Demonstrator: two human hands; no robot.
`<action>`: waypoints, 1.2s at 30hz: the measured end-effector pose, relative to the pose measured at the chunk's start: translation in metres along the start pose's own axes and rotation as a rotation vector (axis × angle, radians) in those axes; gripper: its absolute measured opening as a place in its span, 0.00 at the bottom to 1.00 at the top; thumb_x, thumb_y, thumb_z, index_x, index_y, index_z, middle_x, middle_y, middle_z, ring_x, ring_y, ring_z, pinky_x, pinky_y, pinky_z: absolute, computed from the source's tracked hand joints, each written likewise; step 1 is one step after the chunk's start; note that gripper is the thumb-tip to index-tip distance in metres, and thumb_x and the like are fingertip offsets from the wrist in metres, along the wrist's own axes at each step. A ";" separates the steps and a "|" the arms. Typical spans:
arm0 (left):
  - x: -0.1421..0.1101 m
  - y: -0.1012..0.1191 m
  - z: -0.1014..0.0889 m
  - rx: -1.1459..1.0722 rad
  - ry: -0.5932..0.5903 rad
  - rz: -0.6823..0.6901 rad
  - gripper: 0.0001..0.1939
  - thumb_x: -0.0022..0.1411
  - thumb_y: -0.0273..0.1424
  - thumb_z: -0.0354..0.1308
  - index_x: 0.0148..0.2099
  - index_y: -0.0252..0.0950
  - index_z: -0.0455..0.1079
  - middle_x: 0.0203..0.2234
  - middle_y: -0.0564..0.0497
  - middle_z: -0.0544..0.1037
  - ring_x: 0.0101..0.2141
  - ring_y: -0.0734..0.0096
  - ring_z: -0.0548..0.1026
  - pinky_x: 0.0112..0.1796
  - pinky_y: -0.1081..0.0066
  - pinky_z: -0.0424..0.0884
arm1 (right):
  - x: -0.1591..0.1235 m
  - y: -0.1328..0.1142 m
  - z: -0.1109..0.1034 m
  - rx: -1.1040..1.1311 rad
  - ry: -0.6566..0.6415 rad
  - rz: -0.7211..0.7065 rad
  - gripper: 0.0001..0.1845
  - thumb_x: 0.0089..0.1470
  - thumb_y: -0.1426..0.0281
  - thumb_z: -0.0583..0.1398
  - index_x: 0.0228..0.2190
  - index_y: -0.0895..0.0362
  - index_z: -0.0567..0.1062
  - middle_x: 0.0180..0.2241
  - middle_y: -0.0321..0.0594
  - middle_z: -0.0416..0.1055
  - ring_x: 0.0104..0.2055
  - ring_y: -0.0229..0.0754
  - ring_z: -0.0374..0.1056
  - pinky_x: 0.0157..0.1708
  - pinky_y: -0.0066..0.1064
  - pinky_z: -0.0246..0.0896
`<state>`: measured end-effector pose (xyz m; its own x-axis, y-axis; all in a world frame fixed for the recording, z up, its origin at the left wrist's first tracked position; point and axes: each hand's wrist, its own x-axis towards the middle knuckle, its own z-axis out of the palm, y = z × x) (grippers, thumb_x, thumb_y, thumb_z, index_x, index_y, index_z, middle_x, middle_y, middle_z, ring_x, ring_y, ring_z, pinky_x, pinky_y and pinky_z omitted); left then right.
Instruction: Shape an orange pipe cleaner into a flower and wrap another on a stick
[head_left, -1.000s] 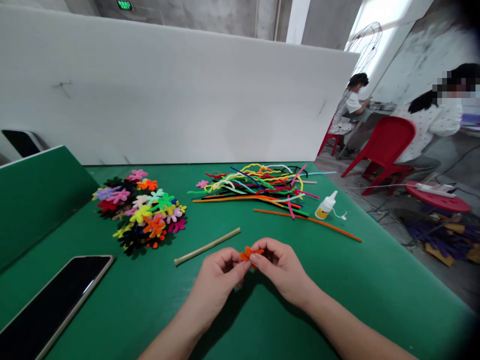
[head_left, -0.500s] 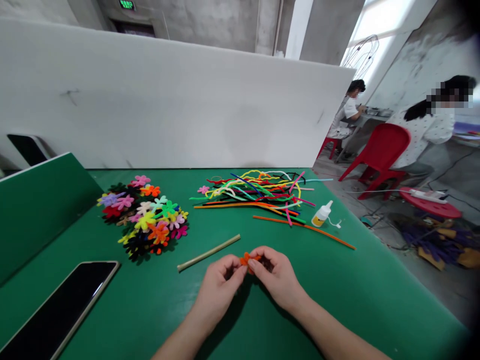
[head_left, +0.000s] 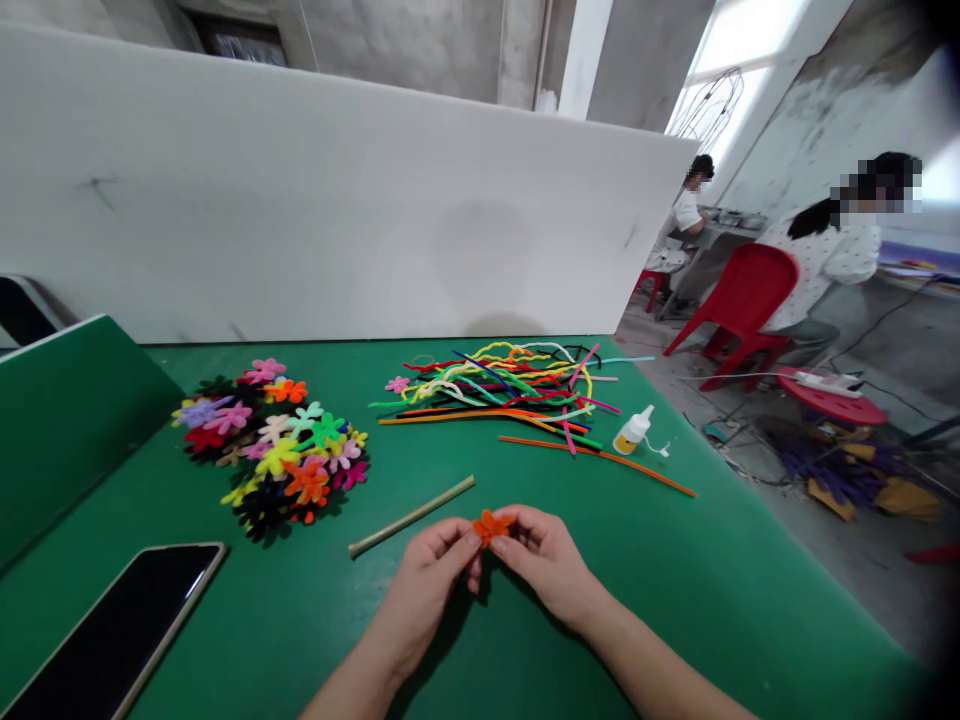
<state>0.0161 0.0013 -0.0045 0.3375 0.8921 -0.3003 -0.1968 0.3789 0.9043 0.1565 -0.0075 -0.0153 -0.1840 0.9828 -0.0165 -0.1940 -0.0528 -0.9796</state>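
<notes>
An orange pipe-cleaner flower [head_left: 492, 528] is pinched between both hands over the green table [head_left: 315, 630]. My left hand [head_left: 431, 568] is closed on its left petals with thumb and fingers. My right hand [head_left: 546, 562] grips its right side, thumb in front. The flower's petals are spread and face me. Just beyond my left hand lies a pale greenish stick [head_left: 411, 517], slanting across the table. A loose orange pipe cleaner [head_left: 600, 455] lies farther off to the right.
A heap of colourful pipe-cleaner flowers [head_left: 281, 455] is at left, a phone [head_left: 112, 630] nearer me. Loose pipe cleaners [head_left: 510, 385] lie at the back by a white board [head_left: 337, 200]. A glue bottle [head_left: 634, 430] stands right. Two people sit beyond, near a red chair [head_left: 739, 300].
The orange flower has been turned between my fingers and now shows its petals more openly. Both hands stay pinched on it. The camera view has shifted slightly.
</notes>
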 end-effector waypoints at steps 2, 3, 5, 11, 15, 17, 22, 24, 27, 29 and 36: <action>-0.001 0.000 0.000 0.010 -0.001 0.002 0.09 0.52 0.31 0.56 0.23 0.32 0.66 0.15 0.55 0.67 0.19 0.77 0.62 0.23 0.75 0.58 | 0.000 -0.003 0.000 -0.018 0.003 0.020 0.10 0.44 0.67 0.61 0.30 0.59 0.72 0.26 0.36 0.70 0.27 0.35 0.63 0.31 0.27 0.57; -0.001 0.001 0.000 0.017 0.001 0.012 0.08 0.52 0.30 0.55 0.25 0.32 0.67 0.16 0.55 0.67 0.20 0.77 0.63 0.24 0.75 0.58 | -0.001 -0.005 0.000 -0.025 0.003 0.032 0.10 0.44 0.67 0.61 0.30 0.59 0.72 0.26 0.36 0.70 0.27 0.35 0.63 0.31 0.28 0.57; -0.002 0.001 0.000 0.036 0.009 0.040 0.06 0.53 0.29 0.55 0.28 0.32 0.68 0.18 0.54 0.68 0.21 0.76 0.64 0.25 0.75 0.58 | -0.001 -0.009 0.001 -0.026 0.002 0.055 0.10 0.44 0.67 0.61 0.30 0.59 0.73 0.26 0.36 0.70 0.27 0.35 0.64 0.31 0.28 0.56; -0.003 0.004 0.002 -0.044 0.083 0.038 0.07 0.50 0.30 0.58 0.24 0.33 0.66 0.16 0.56 0.68 0.20 0.78 0.63 0.24 0.76 0.59 | 0.000 -0.015 0.004 0.089 0.024 0.156 0.16 0.39 0.66 0.64 0.33 0.59 0.71 0.24 0.35 0.69 0.25 0.34 0.62 0.28 0.27 0.56; -0.002 0.004 0.002 -0.172 0.115 -0.023 0.07 0.49 0.30 0.58 0.23 0.33 0.65 0.14 0.56 0.68 0.18 0.79 0.63 0.23 0.76 0.59 | -0.002 -0.009 -0.001 0.095 0.137 0.145 0.16 0.46 0.63 0.59 0.36 0.60 0.70 0.21 0.33 0.66 0.19 0.30 0.54 0.20 0.23 0.49; -0.002 0.004 0.001 -0.211 0.143 -0.032 0.08 0.48 0.30 0.59 0.22 0.33 0.65 0.14 0.56 0.68 0.17 0.79 0.63 0.22 0.77 0.58 | -0.004 -0.006 -0.003 0.059 0.161 0.126 0.15 0.48 0.62 0.57 0.35 0.60 0.70 0.22 0.34 0.66 0.19 0.30 0.54 0.20 0.23 0.48; 0.000 0.002 -0.001 -0.265 0.146 -0.043 0.09 0.49 0.28 0.58 0.21 0.32 0.64 0.13 0.56 0.68 0.17 0.79 0.63 0.22 0.77 0.58 | -0.009 -0.004 0.003 -0.141 0.164 0.023 0.11 0.45 0.64 0.59 0.30 0.58 0.70 0.23 0.34 0.64 0.22 0.33 0.57 0.22 0.24 0.52; 0.000 0.001 0.000 -0.262 0.125 -0.050 0.10 0.50 0.28 0.57 0.20 0.32 0.64 0.13 0.56 0.68 0.17 0.79 0.63 0.22 0.77 0.58 | -0.009 -0.003 0.007 -0.217 0.145 -0.013 0.08 0.46 0.66 0.58 0.28 0.58 0.69 0.22 0.33 0.63 0.22 0.33 0.56 0.22 0.24 0.52; -0.001 -0.001 0.001 -0.262 0.069 -0.061 0.11 0.52 0.28 0.56 0.19 0.32 0.63 0.13 0.56 0.68 0.17 0.80 0.63 0.22 0.77 0.58 | -0.010 -0.002 0.009 -0.291 0.138 -0.049 0.07 0.49 0.67 0.56 0.26 0.59 0.69 0.22 0.34 0.63 0.23 0.33 0.57 0.23 0.24 0.53; -0.002 -0.002 0.002 -0.265 0.041 -0.073 0.11 0.52 0.28 0.55 0.20 0.32 0.63 0.13 0.56 0.68 0.17 0.80 0.63 0.22 0.77 0.58 | -0.010 -0.001 0.009 -0.312 0.154 -0.070 0.08 0.50 0.67 0.55 0.25 0.59 0.69 0.22 0.35 0.63 0.23 0.34 0.57 0.23 0.24 0.53; -0.001 0.000 0.002 -0.280 0.036 -0.091 0.11 0.51 0.28 0.57 0.19 0.32 0.63 0.13 0.55 0.67 0.17 0.79 0.62 0.20 0.77 0.57 | -0.009 0.004 0.007 -0.197 0.152 -0.064 0.09 0.48 0.65 0.58 0.29 0.58 0.68 0.24 0.35 0.64 0.23 0.34 0.59 0.24 0.25 0.56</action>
<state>0.0180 -0.0006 -0.0034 0.3337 0.8577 -0.3911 -0.4156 0.5062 0.7557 0.1507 -0.0177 -0.0180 -0.0277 0.9991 0.0315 -0.0062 0.0314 -0.9995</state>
